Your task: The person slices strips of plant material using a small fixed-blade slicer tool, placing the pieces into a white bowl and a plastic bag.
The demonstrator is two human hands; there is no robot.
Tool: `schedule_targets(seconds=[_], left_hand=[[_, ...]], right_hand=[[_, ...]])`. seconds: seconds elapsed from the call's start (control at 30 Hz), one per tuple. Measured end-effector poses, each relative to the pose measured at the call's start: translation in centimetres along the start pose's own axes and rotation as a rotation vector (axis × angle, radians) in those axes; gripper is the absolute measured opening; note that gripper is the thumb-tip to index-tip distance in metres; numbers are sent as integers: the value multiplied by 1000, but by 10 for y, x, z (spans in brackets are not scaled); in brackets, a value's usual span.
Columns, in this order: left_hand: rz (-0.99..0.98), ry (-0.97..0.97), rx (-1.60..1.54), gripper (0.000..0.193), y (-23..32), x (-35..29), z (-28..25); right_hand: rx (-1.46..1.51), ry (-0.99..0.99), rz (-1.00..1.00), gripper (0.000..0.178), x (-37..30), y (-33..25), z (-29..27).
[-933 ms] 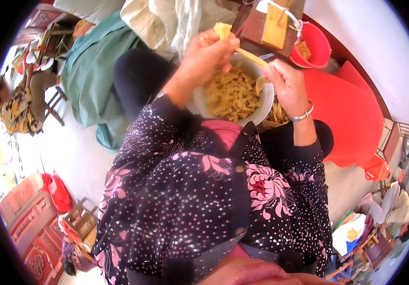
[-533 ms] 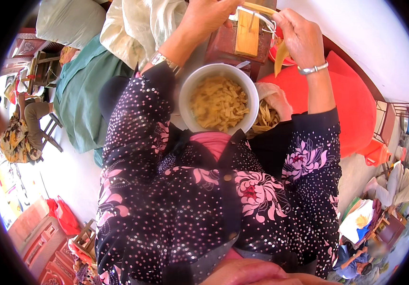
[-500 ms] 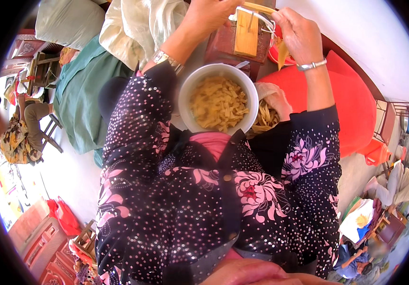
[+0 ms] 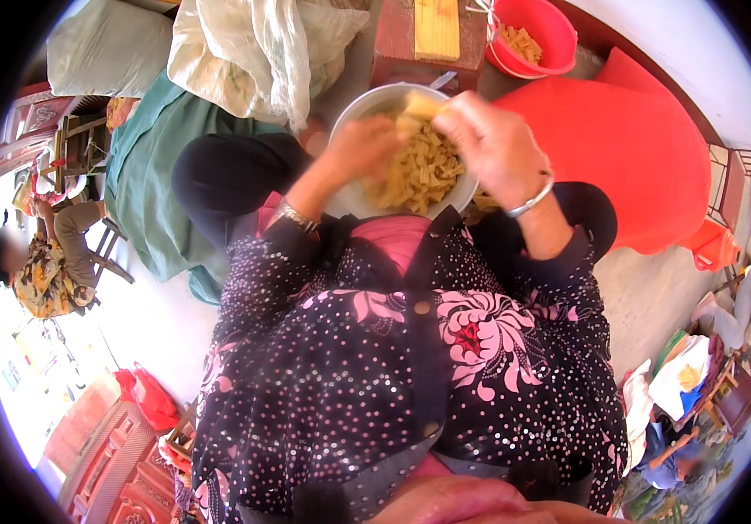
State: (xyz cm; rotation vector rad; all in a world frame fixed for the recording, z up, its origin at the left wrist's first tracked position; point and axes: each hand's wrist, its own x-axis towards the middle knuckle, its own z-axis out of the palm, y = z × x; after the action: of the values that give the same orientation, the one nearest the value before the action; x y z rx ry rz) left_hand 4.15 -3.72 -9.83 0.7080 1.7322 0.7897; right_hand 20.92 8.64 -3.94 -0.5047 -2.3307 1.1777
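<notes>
Strip (image 4: 423, 106) in right hand (image 4: 496, 141) over pale bowl (image 4: 375, 98); left hand (image 4: 362, 149) blurred.

To your upper right, a plain whitish wall (image 4: 699, 61) curves along the rim, with a dark reddish-brown skirting band (image 4: 598, 33) at its base. Pale grey floor (image 4: 161, 323) surrounds you. Left stands a brown wooden stool (image 4: 79, 144); lower left, carved red-brown panelled wooden furniture (image 4: 135, 463). White glare (image 4: 13, 367) floods your left edge, perhaps from an opening.

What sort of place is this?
Maybe a shared workroom: there's a pale bowl of yellowish strips, a pinkish-red bucket holding similar pieces, and another person seated at left.
</notes>
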Motion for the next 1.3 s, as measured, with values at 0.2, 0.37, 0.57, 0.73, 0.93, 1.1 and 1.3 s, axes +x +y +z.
schedule_targets(seconds=[0.2,0.37,0.57,0.73,0.93,1.1,1.3], left_hand=[[58,-230,-398,33,-46,-2,31],[-250,-491,-1021,42,-41,4,27],[-207,-362,-1043,47,-45,7,5],[-63,-144,-976,51,-37,1,5],[-71,-23,-873,40,-40,1,3],[-155,4,-856,30,-28,-9,-4],[-96,-411,-1016,23,-51,0,-15]], right_hand=[[103,-140,-168,14,-46,-10,81],[513,-394,52,25,-57,-11,92],[1012,-430,377,30,-61,-4,98],[1338,-415,546,27,-61,5,100],[1444,-446,621,24,-60,11,101],[1466,-225,626,25,-59,13,101],[551,168,334,17,-42,7,87]])
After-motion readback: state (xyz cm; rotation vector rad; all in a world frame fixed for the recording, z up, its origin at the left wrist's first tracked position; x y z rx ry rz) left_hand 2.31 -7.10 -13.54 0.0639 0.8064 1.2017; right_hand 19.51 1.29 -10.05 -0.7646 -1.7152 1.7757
